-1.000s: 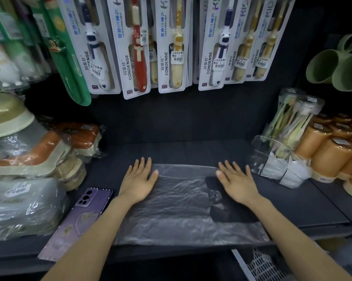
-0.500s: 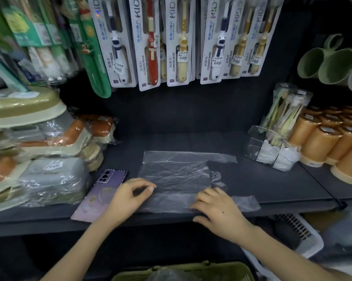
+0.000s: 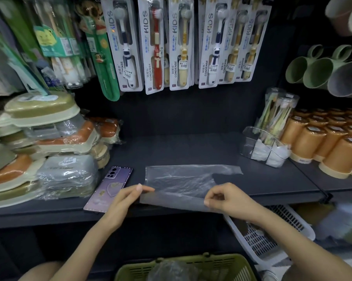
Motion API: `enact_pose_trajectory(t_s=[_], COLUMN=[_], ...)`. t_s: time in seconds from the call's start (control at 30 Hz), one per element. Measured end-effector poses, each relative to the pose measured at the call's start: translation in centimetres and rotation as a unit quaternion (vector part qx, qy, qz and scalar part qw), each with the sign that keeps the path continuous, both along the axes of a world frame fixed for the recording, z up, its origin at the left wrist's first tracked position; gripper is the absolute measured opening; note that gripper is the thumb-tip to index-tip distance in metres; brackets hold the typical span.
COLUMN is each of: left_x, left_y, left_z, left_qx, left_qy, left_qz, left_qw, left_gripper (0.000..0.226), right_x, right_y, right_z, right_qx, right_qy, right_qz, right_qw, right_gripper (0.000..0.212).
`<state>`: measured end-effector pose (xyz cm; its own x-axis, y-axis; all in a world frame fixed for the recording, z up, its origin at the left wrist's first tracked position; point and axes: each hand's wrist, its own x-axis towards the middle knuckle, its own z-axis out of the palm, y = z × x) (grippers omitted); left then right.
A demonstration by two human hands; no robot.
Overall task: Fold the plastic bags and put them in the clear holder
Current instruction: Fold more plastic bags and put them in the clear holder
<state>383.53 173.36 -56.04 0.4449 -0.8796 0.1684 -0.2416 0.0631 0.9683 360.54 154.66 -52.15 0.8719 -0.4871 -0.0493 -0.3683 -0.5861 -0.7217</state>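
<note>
Nearest us we see a green slatted basket (image 3: 227,262) holding crumpled clear plastic (image 3: 171,269), and to its right a white lattice basket (image 3: 288,218) below the shelf. Above them both hands meet the plastic bag (image 3: 181,179), a thin, translucent, wrinkled sheet lying on the dark shelf (image 3: 272,187) near its front edge. We read its long axis as running left to right along the shelf, with a handle strip reaching out to the right at the far edge. The left hand (image 3: 126,197) pinches the bag's near left corner between thumb and forefinger; the right hand (image 3: 230,201) pinches the near edge further right, its other fingers curled, so that this edge is lifted off the shelf while the far part lies flat. Just left of the bag lies a purple phone (image 3: 110,189), back up. Beyond it we see stacked oval boxes (image 3: 49,142) in shiny film. Farther right stands the clear holder (image 3: 250,138), rigid and divided, with white folded bags (image 3: 276,157) in its compartments; orange cups (image 3: 323,147) crowd beside it. Carded toothbrushes (image 3: 155,47) and pale green mugs (image 3: 317,72) hang behind.
</note>
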Motion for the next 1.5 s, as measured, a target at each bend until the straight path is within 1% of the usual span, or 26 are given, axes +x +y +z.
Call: enact_pose_trajectory(t_s=[0.07, 0.13, 0.17, 0.23, 0.27, 0.3, 0.43, 0.57, 0.67, 0.7, 0.77, 0.8, 0.83, 0.93, 1.03, 1.1, 1.2, 1.27, 1.3, 1.33, 1.4, 1.43, 1.5], left_x=[-0.5, -0.8, -1.0, -0.8, -0.6, -0.3, -0.1, 0.2, 0.4, 0.4, 0.5, 0.5, 0.5, 0.6, 0.8, 1.0, 1.1, 1.2, 1.3, 1.4, 1.3, 1.2, 0.9], left_y=[0.0, -0.3, -0.7, -1.7, -2.3, -2.9, -4.8, -6.0, -6.4, -6.5, -6.6, -6.7, -6.8, -6.9, -6.8, -6.6, -5.9, -5.5, -5.4, -5.4, -6.2, -6.7, -7.9], left_z=[0.5, 0.8, 0.8, 0.5, 0.1, -0.3, -0.8, -1.2, -1.6, -1.6, -1.5, -1.5, -1.5, -1.6, -1.8, -1.8, -1.5, -0.9, -0.6, -0.4, -0.5, -0.8, -1.5], left_qx=[-0.013, -0.020, -0.012, 0.019, 0.037, 0.049, 0.085, 0.107, 0.115, 0.120, 0.130, 0.137, 0.143, 0.151, 0.162, 0.171, 0.186, 0.191, 0.174, 0.148, 0.103, 0.084, 0.065], left_qy=[0.032, 0.039, 0.029, -0.016, -0.040, -0.060, -0.127, -0.205, -0.229, -0.233, -0.235, -0.236, -0.239, -0.259, -0.273, -0.281, -0.257, -0.245, -0.286, -0.352, -0.477, -0.507, -0.524], left_qz=[0.006, 0.048, 0.072, 0.111, 0.137, 0.165, 0.247, 0.284, 0.288, 0.289, 0.288, 0.287, 0.286, 0.279, 0.273, 0.273, 0.283, 0.322, 0.342, 0.348, 0.317, 0.278, 0.188], left_qw=[0.999, 0.998, 0.997, 0.994, 0.989, 0.983, 0.957, 0.931, 0.923, 0.921, 0.919, 0.918, 0.917, 0.912, 0.908, 0.904, 0.905, 0.894, 0.878, 0.856, 0.813, 0.812, 0.828], left_gripper=[0.069, 0.066, 0.056, 0.028, 0.020, 0.017, 0.016, 0.014, 0.010, 0.009, 0.007, 0.007, 0.008, 0.011, 0.010, 0.016, 0.028, 0.028, 0.026, 0.024, 0.030, 0.032, 0.036], right_x=[0.4, 1.1, 1.5, 2.6, 3.1, 3.6, 5.7, 7.6, 8.3, 8.4, 8.7, 8.9, 9.1, 9.7, 10.1, 10.3, 10.5, 10.6, 10.7, 10.8, 10.8, 10.9, 10.9], right_y=[-0.6, -1.6, -2.1, -3.2, -3.6, -4.1, -5.7, -6.8, -7.6, -7.8, -8.1, -8.2, -8.4, -8.7, -8.9, -8.9, -8.9, -9.1, -9.1, -9.1, -9.2, -9.2, -9.2], right_z=[0.7, 1.5, 1.8, 2.4, 2.6, 2.8, 3.1, 2.5, 2.0, 1.8, 1.5, 1.3, 1.0, -0.5, -2.1, -2.6, -2.7, -2.5, -2.5, -2.6, -2.6, -2.6, -2.6], right_qx=[0.058, 0.081, 0.076, 0.056, 0.048, 0.041, 0.033, 0.019, 0.057, 0.070, 0.085, 0.082, 0.077, 0.046, -0.029, -0.055, -0.078, -0.086, -0.089, -0.092, -0.095, -0.096, -0.095], right_qy=[-0.006, -0.003, 0.003, 0.015, 0.020, 0.025, 0.047, 0.059, 0.072, 0.078, 0.080, 0.071, 0.058, 0.037, 0.062, 0.067, 0.076, 0.079, 0.080, 0.081, 0.084, 0.085, 0.084], right_qz=[-0.001, -0.006, -0.009, -0.015, -0.019, -0.022, -0.019, -0.032, -0.039, -0.039, -0.041, -0.046, -0.051, -0.066, -0.074, -0.079, -0.073, -0.067, -0.066, -0.067, -0.070, -0.072, -0.072], right_qw=[0.998, 0.997, 0.997, 0.998, 0.998, 0.999, 0.998, 0.998, 0.995, 0.994, 0.992, 0.993, 0.994, 0.996, 0.995, 0.993, 0.991, 0.991, 0.991, 0.990, 0.989, 0.989, 0.989], right_gripper=[0.016, 0.016, 0.016, 0.021, 0.024, 0.026, 0.024, 0.045, 0.049, 0.044, 0.018, 0.010, 0.008, 0.009, 0.011, 0.012, 0.013, 0.013, 0.012, 0.012, 0.009, 0.008, 0.007])
